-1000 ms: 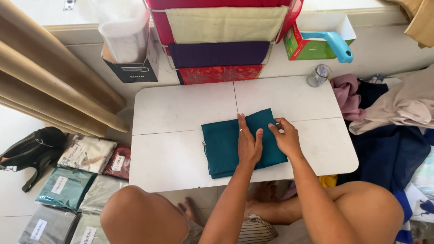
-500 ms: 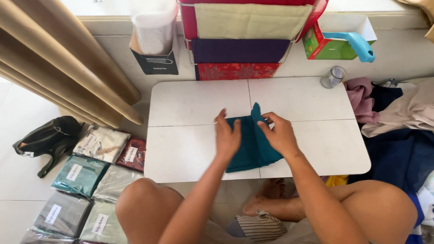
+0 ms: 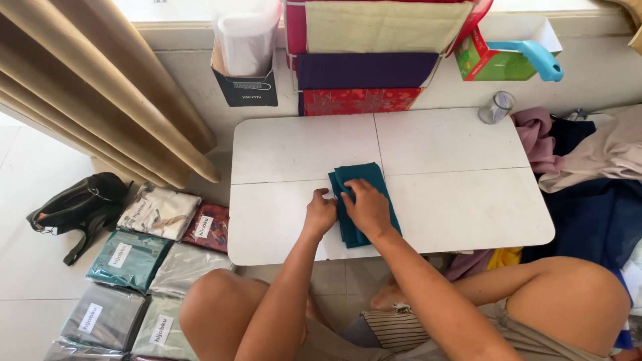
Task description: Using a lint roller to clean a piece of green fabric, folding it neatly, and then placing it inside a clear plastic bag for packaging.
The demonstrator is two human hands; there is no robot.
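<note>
cloth: teal folded cloth [image 3: 364,200], near tabletop [image 3: 461,214] front edge
left hand [image 3: 319,214]: curled, pinching cloth edge
right hand [image 3: 366,207]: flat, pressing it
risk: folds may slip apart if pressure lifts

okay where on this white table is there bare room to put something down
The white table is bare along its far half, from the left edge to the small metal cup at the far right corner, and across the near right quarter beside the folded teal cloth. The near left quarter is bare too. It is crowded only mid-table, where the left hand and right hand press the cloth.
</note>
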